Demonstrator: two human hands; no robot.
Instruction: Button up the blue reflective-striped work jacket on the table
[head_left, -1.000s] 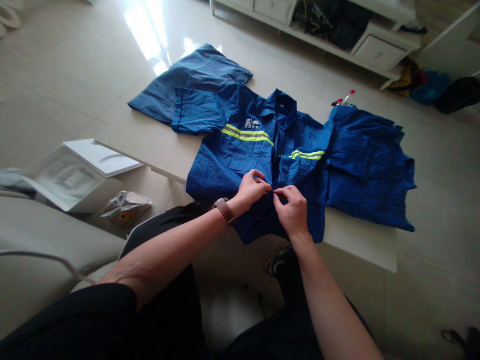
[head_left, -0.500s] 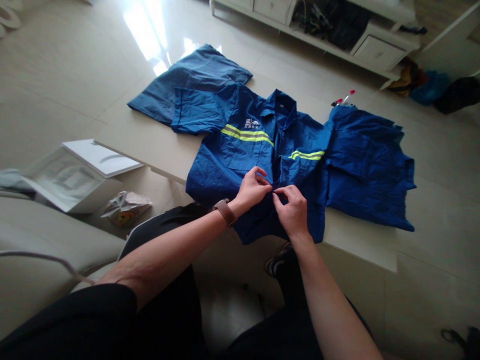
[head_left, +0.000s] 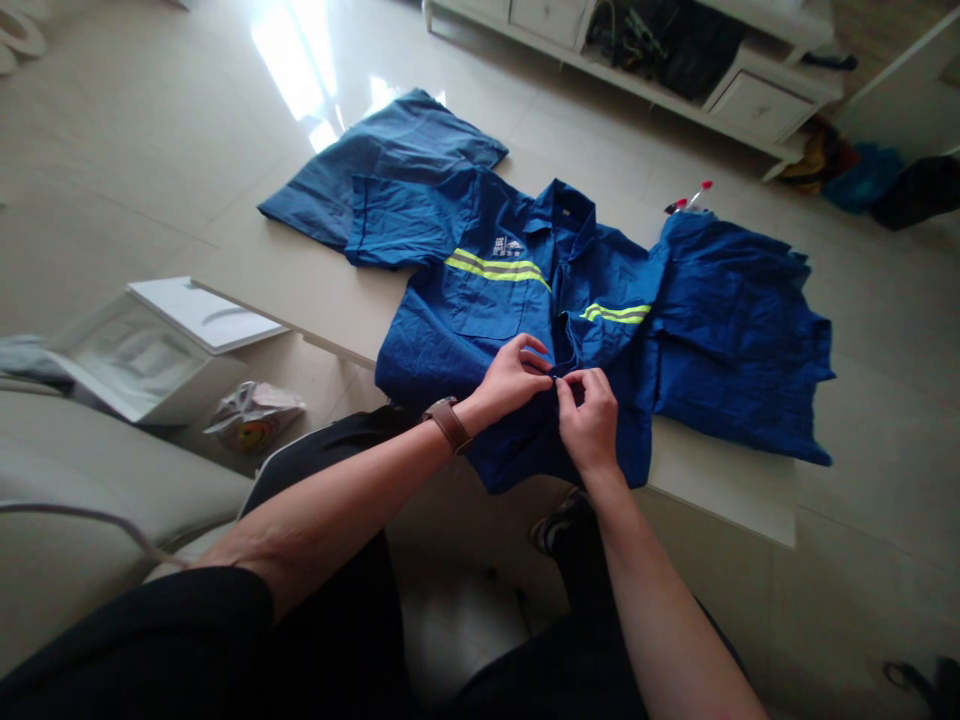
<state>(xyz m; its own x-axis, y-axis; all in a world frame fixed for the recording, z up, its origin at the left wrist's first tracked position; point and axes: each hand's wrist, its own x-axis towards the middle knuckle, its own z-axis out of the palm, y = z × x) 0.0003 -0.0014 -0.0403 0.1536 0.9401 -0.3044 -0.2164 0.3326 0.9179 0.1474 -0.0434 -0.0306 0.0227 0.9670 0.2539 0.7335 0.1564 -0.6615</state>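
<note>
A blue work shirt (head_left: 487,315) with yellow-and-grey reflective bands and a white chest logo lies front up, its collar pointing away from me. Its lower edge hangs over the near side of the table. My left hand (head_left: 516,380), with a brown-strapped watch at the wrist, pinches the shirt's front edge below the bands. Against it, fingertips nearly meeting, my right hand (head_left: 591,420) pinches the opposite front edge. Whatever small part of the cloth sits between the fingertips is hidden. The upper front of the shirt stands open.
More blue garments lie on the light table (head_left: 720,500): one folded piece (head_left: 409,140) at far left, a stack (head_left: 739,340) at right. Red-capped items (head_left: 701,190) stand behind the stack. A white box (head_left: 165,350) and plastic bag (head_left: 255,415) sit left. A white cabinet (head_left: 757,105) stands beyond.
Both hands have shifted slightly right along the shirt front, still pinching, and the right fingers have drawn closer to the left. The shirt otherwise lies the same.
</note>
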